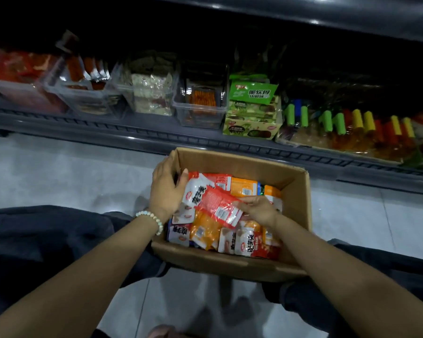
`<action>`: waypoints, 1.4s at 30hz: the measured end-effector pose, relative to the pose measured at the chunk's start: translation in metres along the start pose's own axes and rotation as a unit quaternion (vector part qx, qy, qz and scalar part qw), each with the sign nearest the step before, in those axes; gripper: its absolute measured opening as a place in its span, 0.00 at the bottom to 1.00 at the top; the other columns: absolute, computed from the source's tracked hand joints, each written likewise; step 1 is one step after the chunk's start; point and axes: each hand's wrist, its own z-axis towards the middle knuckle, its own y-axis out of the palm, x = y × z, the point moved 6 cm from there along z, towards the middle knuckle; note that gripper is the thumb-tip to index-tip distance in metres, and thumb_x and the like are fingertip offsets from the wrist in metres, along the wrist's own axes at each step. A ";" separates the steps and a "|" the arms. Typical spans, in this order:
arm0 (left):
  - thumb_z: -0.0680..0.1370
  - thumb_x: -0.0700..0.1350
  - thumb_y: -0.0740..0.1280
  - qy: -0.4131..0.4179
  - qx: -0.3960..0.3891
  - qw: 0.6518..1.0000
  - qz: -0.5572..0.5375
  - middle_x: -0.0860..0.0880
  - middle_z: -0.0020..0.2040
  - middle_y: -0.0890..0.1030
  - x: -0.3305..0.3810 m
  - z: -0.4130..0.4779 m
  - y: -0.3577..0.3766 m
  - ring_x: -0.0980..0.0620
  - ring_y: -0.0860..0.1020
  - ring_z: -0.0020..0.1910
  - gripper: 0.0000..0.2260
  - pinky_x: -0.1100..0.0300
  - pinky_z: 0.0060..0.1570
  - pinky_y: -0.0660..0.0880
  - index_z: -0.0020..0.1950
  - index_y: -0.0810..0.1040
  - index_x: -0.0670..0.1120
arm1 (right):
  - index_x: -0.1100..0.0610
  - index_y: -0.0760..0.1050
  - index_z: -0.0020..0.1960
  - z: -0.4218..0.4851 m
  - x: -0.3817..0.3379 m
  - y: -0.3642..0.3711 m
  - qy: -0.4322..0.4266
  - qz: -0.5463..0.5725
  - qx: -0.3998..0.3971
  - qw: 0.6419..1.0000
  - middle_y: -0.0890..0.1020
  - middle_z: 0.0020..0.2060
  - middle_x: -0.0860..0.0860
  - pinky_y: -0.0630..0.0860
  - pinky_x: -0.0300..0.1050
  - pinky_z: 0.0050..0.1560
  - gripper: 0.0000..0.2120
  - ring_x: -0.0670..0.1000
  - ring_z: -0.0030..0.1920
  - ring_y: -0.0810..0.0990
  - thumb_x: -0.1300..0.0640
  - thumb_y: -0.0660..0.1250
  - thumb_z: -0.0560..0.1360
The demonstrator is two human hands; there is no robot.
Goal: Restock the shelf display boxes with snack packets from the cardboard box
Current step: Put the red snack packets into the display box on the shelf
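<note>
the shelf (156, 140) is half lost in shadow, with packets (217, 206) gripped by left hand (165, 189) and right hand (257, 208) in the box (230, 267) on grey tiles (59, 172).

Cardboard box (244, 162): plain tan-brown; inside, a white packet (193, 191) with bold black characters and a red emblem, a red packet (215, 203) covered in fine white print with a white barcode patch, and orange packets (243, 186) with white barcode labels. Shelf (132, 132): dark grey; display box (249, 128) light green with dark brown blotches, green bag (252, 90) on top lettered in white and black; bins (200, 107) clear; tubes (340, 123) green, yellow, red, one blue. Floor (59, 172): pale grey tile; bracelet (152, 219) of pale whitish-green beads.
</note>
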 end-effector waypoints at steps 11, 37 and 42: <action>0.73 0.64 0.64 -0.249 -0.256 0.808 -0.468 0.43 0.61 0.78 0.150 -0.038 0.037 0.45 0.77 0.61 0.26 0.46 0.64 0.71 0.63 0.70 0.48 | 0.58 0.82 0.53 -0.099 -0.124 -0.044 -0.252 -0.040 0.118 0.960 0.86 0.42 0.48 0.81 0.42 0.45 0.08 0.48 0.43 0.85 0.59 0.68 0.75; 0.78 0.50 0.65 -0.207 -0.204 0.867 -0.405 0.42 0.51 0.84 0.193 -0.058 0.001 0.43 0.82 0.52 0.12 0.45 0.57 0.76 0.57 0.75 0.44 | 0.55 0.72 0.63 -0.132 -0.118 -0.042 -0.100 0.256 0.080 0.958 0.81 0.53 0.56 0.78 0.44 0.39 0.18 0.55 0.50 0.81 0.58 0.69 0.74; 0.76 0.57 0.65 -0.188 -0.172 0.889 -0.382 0.45 0.50 0.85 0.191 -0.051 0.003 0.46 0.83 0.50 0.19 0.48 0.55 0.78 0.61 0.76 0.45 | 0.53 0.70 0.63 -0.134 -0.122 -0.044 -0.127 0.249 0.106 0.954 0.82 0.51 0.54 0.79 0.43 0.36 0.17 0.53 0.47 0.83 0.58 0.69 0.75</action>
